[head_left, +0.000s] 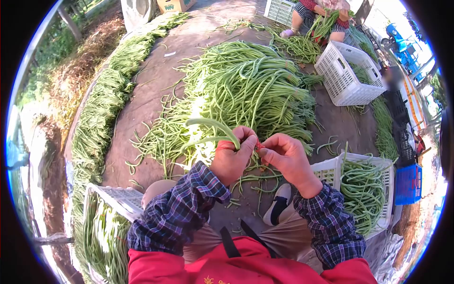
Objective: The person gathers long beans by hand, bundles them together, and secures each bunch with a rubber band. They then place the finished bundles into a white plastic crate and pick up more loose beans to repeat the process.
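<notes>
Landmark = bean heap [255, 90], big, mid-ground. Writing: carton [175, 5], past heap's far left, has green print, too small to read. Red apron [236, 267], this side of heap, shows a yellow emblem [208, 280] w/ part of some lettering at pic's bottom edge; can't make it out.

Hands, both just this side of heap: L hand [232, 158] closed to a narrow grip on a few long green beans [210, 123], ends sticking out leftward over heap's near edge. Red band [226, 145] at L fingers; can't tell if round beans or fingers. R hand [288, 158] nearly closed, thumb + fingertips pinching a thin red tie [258, 146] right beside L fingertips.

Around heap: bean row [97, 123] to left; bean-filled white crate [388, 203] near right; another white crate [336, 78] far right; other person [308, 12] beyond that, holding a bean bunch [324, 23].
</notes>
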`<state>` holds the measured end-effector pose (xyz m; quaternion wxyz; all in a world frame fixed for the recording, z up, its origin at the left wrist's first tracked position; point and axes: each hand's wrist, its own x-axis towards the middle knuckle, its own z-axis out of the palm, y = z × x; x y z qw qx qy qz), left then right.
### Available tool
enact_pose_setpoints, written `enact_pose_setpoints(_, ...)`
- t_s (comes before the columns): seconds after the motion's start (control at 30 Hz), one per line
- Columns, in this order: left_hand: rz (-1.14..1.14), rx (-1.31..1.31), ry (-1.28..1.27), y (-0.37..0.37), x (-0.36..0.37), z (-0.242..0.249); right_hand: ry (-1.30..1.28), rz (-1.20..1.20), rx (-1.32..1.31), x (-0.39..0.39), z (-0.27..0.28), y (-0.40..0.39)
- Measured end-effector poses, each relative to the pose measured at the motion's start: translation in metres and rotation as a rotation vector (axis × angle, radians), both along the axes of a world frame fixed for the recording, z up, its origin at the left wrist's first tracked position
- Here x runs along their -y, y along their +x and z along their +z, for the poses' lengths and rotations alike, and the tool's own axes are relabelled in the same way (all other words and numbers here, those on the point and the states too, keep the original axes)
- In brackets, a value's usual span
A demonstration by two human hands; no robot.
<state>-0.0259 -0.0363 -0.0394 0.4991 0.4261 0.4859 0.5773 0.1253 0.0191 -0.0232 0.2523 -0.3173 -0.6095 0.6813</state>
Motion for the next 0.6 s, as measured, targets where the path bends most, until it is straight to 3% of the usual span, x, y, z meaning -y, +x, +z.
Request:
enact_pose_setpoints(0.13,0.102,0.297,-0.135,-0.008,-0.005,0.002,0.080,-0.144,-0.083,-0.005,0.003,0.000)
enact_pose_setpoints(0.23,0.103,0.266,-0.152,-0.004,-0.008,0.002,-0.024,-0.232,-0.223,-0.008,0.003,0.001)
enact_pose_setpoints(0.43,0.084,0.231,-0.211,0.004,-0.008,0.005,-0.044,-0.201,-0.215,-0.011,0.000,0.002)
enact_pose_setpoints(0.5,0.128,0.443,-0.135,0.002,-0.009,0.003,-0.056,-0.205,-0.233,-0.011,0.000,0.001)
enact_pose_setpoints(0.6,0.136,0.487,-0.127,-0.003,-0.009,0.002,-0.054,-0.202,-0.251,-0.010,0.000,0.001)
